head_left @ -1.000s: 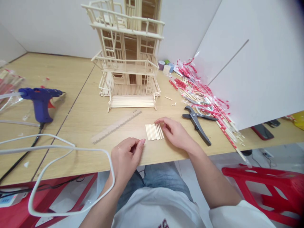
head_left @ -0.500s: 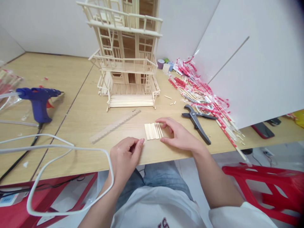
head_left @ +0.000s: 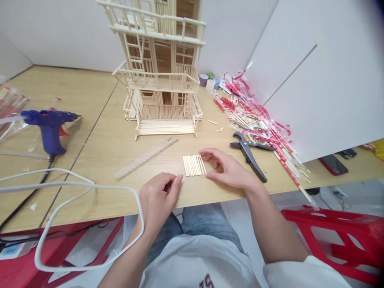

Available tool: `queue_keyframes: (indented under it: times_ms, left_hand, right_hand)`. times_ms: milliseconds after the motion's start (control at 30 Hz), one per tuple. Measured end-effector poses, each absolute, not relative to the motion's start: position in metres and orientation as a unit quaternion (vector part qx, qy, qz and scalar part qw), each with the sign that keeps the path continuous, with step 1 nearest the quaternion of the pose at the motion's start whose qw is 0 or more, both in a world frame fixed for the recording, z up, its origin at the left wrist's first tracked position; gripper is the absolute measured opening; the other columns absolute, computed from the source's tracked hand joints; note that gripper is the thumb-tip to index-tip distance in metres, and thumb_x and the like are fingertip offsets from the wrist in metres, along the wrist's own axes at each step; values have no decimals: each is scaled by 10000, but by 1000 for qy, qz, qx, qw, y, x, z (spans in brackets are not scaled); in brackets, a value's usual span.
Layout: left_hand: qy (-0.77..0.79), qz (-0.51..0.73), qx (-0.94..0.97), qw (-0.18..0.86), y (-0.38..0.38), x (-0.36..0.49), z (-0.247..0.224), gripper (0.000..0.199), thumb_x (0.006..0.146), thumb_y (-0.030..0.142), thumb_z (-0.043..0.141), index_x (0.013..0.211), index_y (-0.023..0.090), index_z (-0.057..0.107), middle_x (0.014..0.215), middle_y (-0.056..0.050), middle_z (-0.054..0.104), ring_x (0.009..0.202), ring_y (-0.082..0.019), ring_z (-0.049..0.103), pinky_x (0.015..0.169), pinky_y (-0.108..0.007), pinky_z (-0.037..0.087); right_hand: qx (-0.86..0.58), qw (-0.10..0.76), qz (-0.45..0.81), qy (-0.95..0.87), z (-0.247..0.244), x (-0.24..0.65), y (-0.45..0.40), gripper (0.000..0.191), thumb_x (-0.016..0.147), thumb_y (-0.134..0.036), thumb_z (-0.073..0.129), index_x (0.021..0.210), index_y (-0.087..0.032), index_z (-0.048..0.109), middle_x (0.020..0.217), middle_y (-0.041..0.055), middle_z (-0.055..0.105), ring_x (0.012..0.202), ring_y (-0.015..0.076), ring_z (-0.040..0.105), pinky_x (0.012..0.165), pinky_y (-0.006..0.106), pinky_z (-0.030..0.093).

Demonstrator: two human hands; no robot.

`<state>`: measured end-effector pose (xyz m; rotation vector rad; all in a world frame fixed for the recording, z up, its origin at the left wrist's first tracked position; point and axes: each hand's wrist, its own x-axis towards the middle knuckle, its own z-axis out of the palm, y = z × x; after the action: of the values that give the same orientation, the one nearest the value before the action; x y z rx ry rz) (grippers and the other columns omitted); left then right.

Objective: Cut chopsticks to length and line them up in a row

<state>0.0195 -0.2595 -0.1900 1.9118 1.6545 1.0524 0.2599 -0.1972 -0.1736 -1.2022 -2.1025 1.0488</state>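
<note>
A small flat batch of pale wooden sticks (head_left: 194, 165) lay side by side on the light wood tabletop (head_left: 96, 160). The person's right hand (head_left: 228, 170) sat just right of the batch, spread fairly wide, with the index finger at its upper right corner and the thumb near its lower right corner; whether they touched the sticks or only sat beside them, I could not tell. The left hand (head_left: 157, 200) was just left of the batch and nearer the table edge, its fingers curled narrowly toward the thumb, holding nothing that showed. The sticks looked loose, with nothing binding them, so a careless brush from the right fingers could have fanned them out of line. A white cable (head_left: 72, 183) looped close to the left wrist, left of the batch, and could have snagged on that arm and tugged at whatever it joined. Black-handled pliers (head_left: 249, 156) lay just right of the batch, where a sideways sweep of the right hand could have knocked them. Beyond the batch stood a tall, slender stick-built model house (head_left: 159, 80), which a hard bump to the table might have rocked. Compared with the earliest frame, the right hand had opened wider and sat slightly farther right, its thumb lower, while the batch and the left hand looked much the same.
</note>
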Motion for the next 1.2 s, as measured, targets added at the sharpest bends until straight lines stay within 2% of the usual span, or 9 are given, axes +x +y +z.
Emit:
queue_keyframes:
  times_ms: [333,600,833,1200]
  left_hand:
    - [584,386,688,190,-259,19,-192,303,955,355,590,722,183,680,654,11,660,586,-117,588,585,-247,407]
    - [583,392,686,188,-259,18,-195,298,951,351,596,723,180,683,652,8,660,579,-119,586,577,-246,409]
    - [587,386,686,189,-259,19,-192,299,954,345,591,727,176,687,653,8,657,579,-115,575,588,-246,405]
    - [586,388,687,183,-258,19,-195,311,950,358,591,712,178,680,643,7,657,570,-118,575,573,-246,397]
  right_hand:
    - [-439,271,383,-766,-179,256,-197,620,793,-179,764,1362,-214,519,1206,79,626,948,192,585,795,332,490]
    - [-430,292,389,-761,-184,255,-196,610,780,-175,789,1332,-236,536,1215,73,623,996,207,588,752,329,483]
    - [-433,293,382,-762,-184,252,-198,564,785,-185,796,1296,-231,561,1024,33,619,890,182,573,759,324,477]
    - [-427,293,385,-764,-183,252,-199,503,808,-192,763,1272,-236,573,1012,35,623,884,184,568,775,331,474]
